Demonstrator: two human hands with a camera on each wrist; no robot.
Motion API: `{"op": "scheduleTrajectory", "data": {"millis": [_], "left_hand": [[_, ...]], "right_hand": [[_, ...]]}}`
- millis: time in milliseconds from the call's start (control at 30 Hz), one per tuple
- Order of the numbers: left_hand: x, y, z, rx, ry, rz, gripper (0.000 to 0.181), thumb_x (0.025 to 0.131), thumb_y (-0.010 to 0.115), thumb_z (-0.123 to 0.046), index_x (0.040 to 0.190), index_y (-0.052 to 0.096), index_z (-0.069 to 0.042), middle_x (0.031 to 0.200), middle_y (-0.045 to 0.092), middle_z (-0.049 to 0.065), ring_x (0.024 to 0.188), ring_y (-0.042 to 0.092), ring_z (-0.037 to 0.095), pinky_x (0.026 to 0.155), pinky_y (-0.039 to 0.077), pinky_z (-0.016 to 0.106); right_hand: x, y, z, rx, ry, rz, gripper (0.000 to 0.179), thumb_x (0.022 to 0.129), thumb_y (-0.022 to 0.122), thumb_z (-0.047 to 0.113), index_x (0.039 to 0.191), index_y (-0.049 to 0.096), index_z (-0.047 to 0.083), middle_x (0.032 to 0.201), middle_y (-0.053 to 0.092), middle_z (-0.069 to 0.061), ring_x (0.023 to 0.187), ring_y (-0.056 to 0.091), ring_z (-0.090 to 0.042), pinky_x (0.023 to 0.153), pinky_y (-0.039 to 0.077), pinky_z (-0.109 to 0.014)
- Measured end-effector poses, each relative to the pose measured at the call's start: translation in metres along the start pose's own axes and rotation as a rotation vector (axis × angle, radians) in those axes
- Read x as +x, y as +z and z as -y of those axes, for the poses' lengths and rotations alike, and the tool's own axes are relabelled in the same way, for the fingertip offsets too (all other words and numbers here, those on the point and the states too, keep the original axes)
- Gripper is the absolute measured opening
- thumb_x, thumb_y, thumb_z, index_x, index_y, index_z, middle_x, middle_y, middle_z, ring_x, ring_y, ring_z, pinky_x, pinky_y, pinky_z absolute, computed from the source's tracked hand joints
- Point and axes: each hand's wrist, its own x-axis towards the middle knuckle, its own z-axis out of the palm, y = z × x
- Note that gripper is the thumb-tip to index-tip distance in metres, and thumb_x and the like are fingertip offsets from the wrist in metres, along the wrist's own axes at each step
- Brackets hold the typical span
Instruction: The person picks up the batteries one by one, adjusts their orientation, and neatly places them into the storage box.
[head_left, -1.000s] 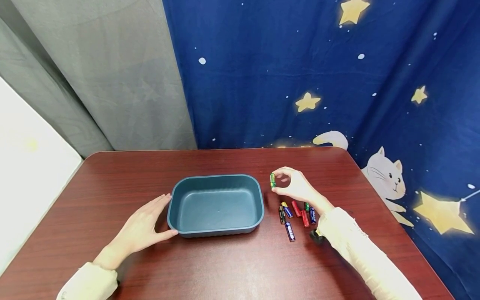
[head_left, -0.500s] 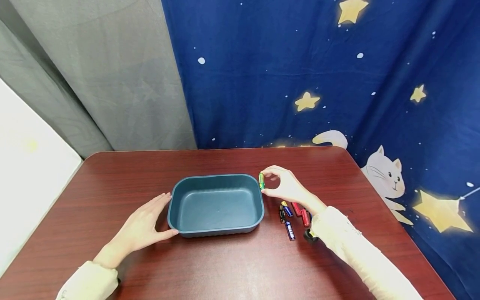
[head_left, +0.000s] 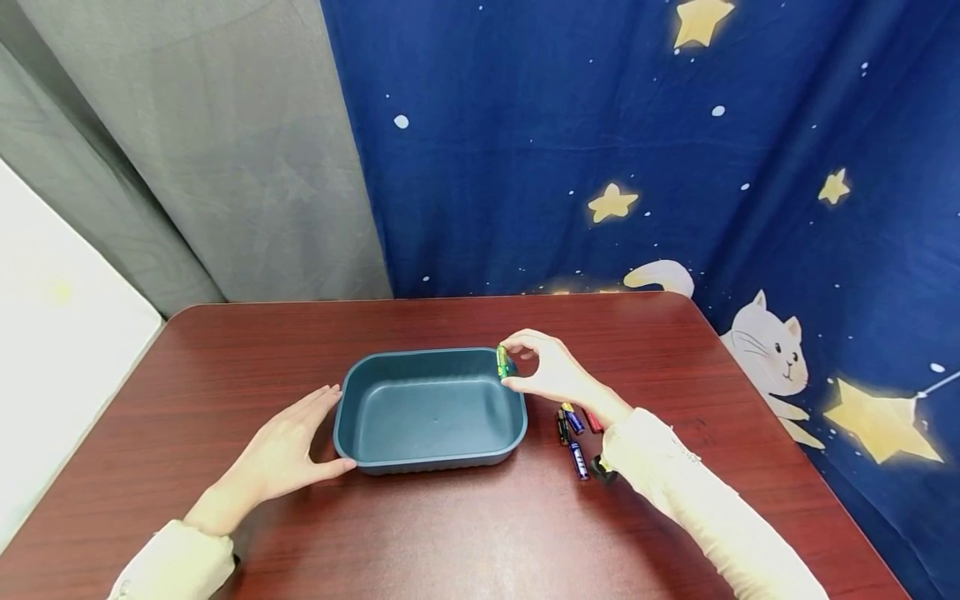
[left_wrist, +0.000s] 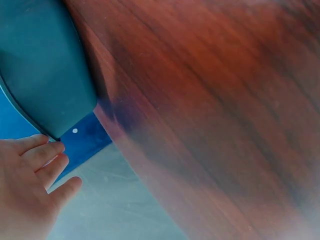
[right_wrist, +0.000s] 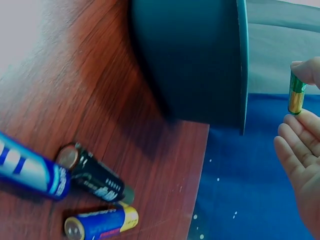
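Note:
A green and gold battery [head_left: 502, 363] is pinched upright between thumb and fingertip of my right hand [head_left: 551, 367], over the right end of a dark teal plastic bin [head_left: 435, 461]. In the right wrist view the same battery [right_wrist: 297, 94] shows between the thumb and a finger, beyond the bin's rim [right_wrist: 243, 65]. My left hand [head_left: 288, 450] lies at the bin's left end, fingers straight, thumb and fingertips at the rim. The left wrist view has its fingertips [left_wrist: 52, 147] right at the bin's edge [left_wrist: 60, 100].
Right of the bin lie loose batteries on the brown table [head_left: 450, 533]: a blue one [head_left: 579, 461], a black one [head_left: 563, 427], a blue and yellow one [head_left: 573, 418] and a red one [head_left: 592, 419], partly behind the right forearm. Curtains [head_left: 525, 125] hang behind the table.
My right hand has moved left with the green battery, from beside the bin to over its right end. The forearm now covers more of the loose batteries. My left hand has stayed put.

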Motion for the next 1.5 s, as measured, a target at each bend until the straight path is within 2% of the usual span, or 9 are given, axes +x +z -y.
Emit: {"op": "scheduleTrajectory", "data": {"millis": [267,467,900,1333,1500], "left_hand": [[0.002,-0.001,-0.001,-0.011,-0.013,0.017,0.094,0.064,0.070,-0.060,0.131,0.044,-0.001,0.133,0.046,0.017,0.123,0.041,0.033,0.096,0.035,0.047],[0.002,-0.001,0.000,-0.010,-0.012,0.013,0.094,0.064,0.070,-0.061,0.131,0.044,-0.001,0.133,0.046,0.017,0.122,0.041,0.033,0.096,0.035,0.046],[0.001,-0.002,-0.002,-0.014,-0.012,0.015,0.094,0.063,0.071,-0.060,0.131,0.044,0.000,0.132,0.046,0.018,0.121,0.042,0.034,0.095,0.036,0.047],[0.001,-0.001,-0.002,-0.025,-0.026,0.026,0.094,0.063,0.070,-0.062,0.131,0.045,-0.001,0.132,0.047,0.017,0.121,0.042,0.033,0.095,0.036,0.047],[0.001,-0.001,0.000,-0.024,-0.037,0.039,0.095,0.064,0.068,-0.064,0.131,0.044,-0.002,0.132,0.046,0.017,0.120,0.043,0.033,0.095,0.037,0.048]], "right_hand": [[0.008,0.010,-0.001,0.029,-0.022,0.002,0.045,0.066,0.078,0.015,0.107,0.062,0.004,0.100,0.062,-0.006,0.091,0.058,-0.028,0.079,0.050,-0.033],[0.013,0.023,0.003,0.036,-0.040,0.019,0.044,0.066,0.078,0.017,0.106,0.062,0.005,0.101,0.061,-0.005,0.091,0.058,-0.027,0.078,0.050,-0.034],[0.024,0.043,0.014,0.022,-0.050,0.054,0.045,0.067,0.078,0.020,0.107,0.062,0.007,0.102,0.061,-0.002,0.092,0.058,-0.018,0.078,0.049,-0.024],[0.035,0.064,0.029,-0.002,-0.060,0.084,0.046,0.066,0.079,0.019,0.107,0.062,0.004,0.101,0.061,-0.005,0.092,0.057,-0.018,0.077,0.051,-0.032],[0.040,0.073,0.033,-0.011,-0.057,0.093,0.046,0.067,0.078,0.021,0.107,0.062,0.005,0.102,0.061,-0.004,0.092,0.056,-0.016,0.077,0.050,-0.028]]}}
